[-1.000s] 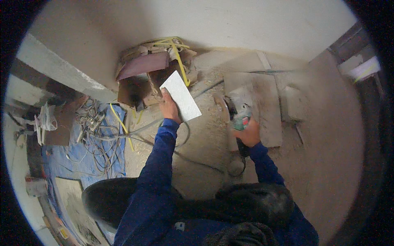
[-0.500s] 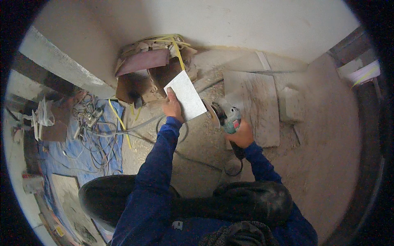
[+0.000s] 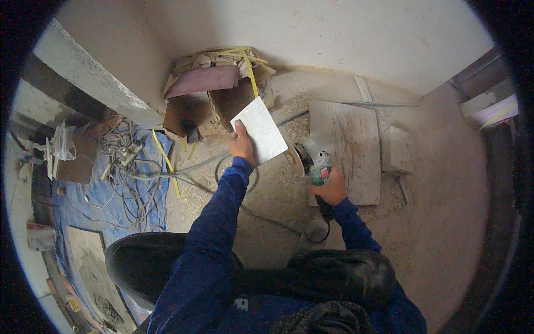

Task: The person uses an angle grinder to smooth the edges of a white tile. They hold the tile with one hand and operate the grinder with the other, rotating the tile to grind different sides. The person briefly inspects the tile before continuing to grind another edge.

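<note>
A white tile with a cut slanting corner is held up by my left hand, its thumb across the top face and the fingers hidden underneath. Wrapped around the body of a green angle grinder is my right hand. The grinder's round disc stands on edge close beside the tile's right-hand edge; whether they touch I cannot tell. From the grinder's rear a black cord loops over the floor.
A torn cardboard box with yellow straps stands ahead by the wall. Right of the grinder lies a dusty board, with a pale block beyond it. Tangled cables cover a blue tarp at left.
The whole view has shifted slightly, so the surroundings sit a little to the right. Both hands keep their holds, and the disc still stands next to the tile's edge.
</note>
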`<state>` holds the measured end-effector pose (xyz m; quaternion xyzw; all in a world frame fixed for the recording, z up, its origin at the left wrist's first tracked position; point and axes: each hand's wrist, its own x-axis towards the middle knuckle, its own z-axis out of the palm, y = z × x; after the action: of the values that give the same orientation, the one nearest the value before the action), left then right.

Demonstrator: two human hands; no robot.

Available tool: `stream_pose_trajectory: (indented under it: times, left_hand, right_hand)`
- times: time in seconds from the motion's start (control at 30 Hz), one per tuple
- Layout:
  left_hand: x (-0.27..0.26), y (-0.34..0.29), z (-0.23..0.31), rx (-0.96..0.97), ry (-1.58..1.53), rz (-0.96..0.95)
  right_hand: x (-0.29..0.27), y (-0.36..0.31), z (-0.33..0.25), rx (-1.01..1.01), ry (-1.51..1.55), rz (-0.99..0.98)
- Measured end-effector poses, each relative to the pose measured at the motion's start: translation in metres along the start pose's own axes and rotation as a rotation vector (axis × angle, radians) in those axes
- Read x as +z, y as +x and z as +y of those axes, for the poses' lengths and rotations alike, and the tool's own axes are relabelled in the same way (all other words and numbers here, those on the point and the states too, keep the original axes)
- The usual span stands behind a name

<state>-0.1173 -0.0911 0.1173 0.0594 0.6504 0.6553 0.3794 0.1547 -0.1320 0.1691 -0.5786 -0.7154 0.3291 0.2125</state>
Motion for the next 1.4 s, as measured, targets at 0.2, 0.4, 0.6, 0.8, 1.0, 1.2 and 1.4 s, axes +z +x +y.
stream_pose_trajectory:
  times: [0.2,0.4,0.6,0.8,1.0,1.2,1.4]
  left_hand:
    - [0.004,-0.016,0.013,0.004,0.043,0.038]
    - [0.003,-0.021,0.015,0.009,0.109,0.038]
    - [0.003,-0.003,-0.008,-0.165,-0.080,-0.027]
    - [-0.005,0.019,-0.037,-0.385,-0.230,-0.267]
    - [-0.007,0.002,-0.043,-0.512,-0.092,-0.405]
    - [0.000,-0.005,-0.057,-0.509,-0.056,-0.401]
    - [0.002,0.008,-0.081,-0.565,0.015,-0.330]
  right_hand:
    - [-0.004,0.000,-0.005,0.053,0.020,-0.039]
    - [-0.005,0.001,-0.006,0.067,0.005,-0.049]
    - [-0.005,0.004,-0.001,0.062,0.022,-0.066]
    - [-0.004,0.007,-0.004,0.017,0.000,0.012]
    - [-0.004,0.006,-0.009,0.033,-0.007,0.155]
    - [0.000,0.010,-0.007,-0.049,0.052,0.203]
    - [0.003,0.009,0.006,-0.052,0.015,0.227]
